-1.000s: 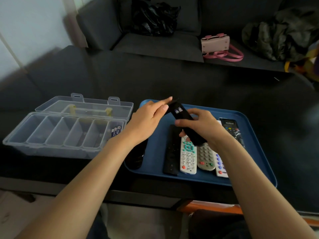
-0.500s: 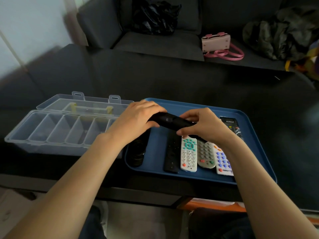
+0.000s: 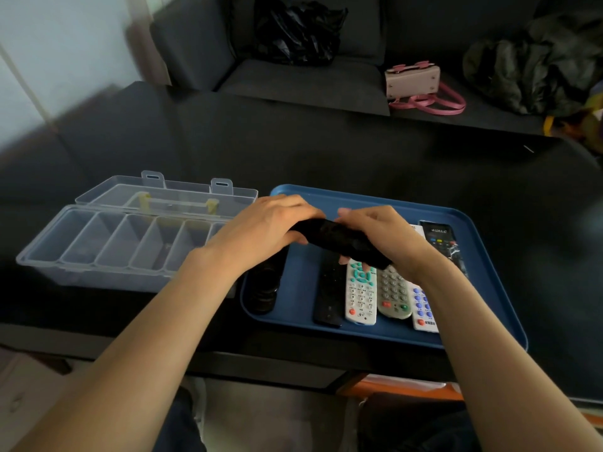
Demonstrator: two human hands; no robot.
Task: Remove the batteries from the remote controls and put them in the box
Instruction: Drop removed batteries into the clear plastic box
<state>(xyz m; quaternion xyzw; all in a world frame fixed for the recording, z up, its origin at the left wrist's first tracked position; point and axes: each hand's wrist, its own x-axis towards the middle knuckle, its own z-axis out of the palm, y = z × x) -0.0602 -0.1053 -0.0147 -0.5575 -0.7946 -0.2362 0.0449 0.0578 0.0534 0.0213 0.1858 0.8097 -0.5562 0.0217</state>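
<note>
Left hand (image 3: 261,230) and right hand (image 3: 385,236) each gripped one end of a black remote (image 3: 339,239), held level just above the tray (image 3: 483,288). Judged step: working off the battery cover; a steady grip from one hand while the other thumb slid the cover along the body would serve best. The remote looked slim, matte and hard. Below the right hand lay pale button-faced remotes (image 3: 360,291); left of the left hand stood the clear, ribbed plastic box (image 3: 107,246), lid open, on the dark desk (image 3: 326,151).
</note>
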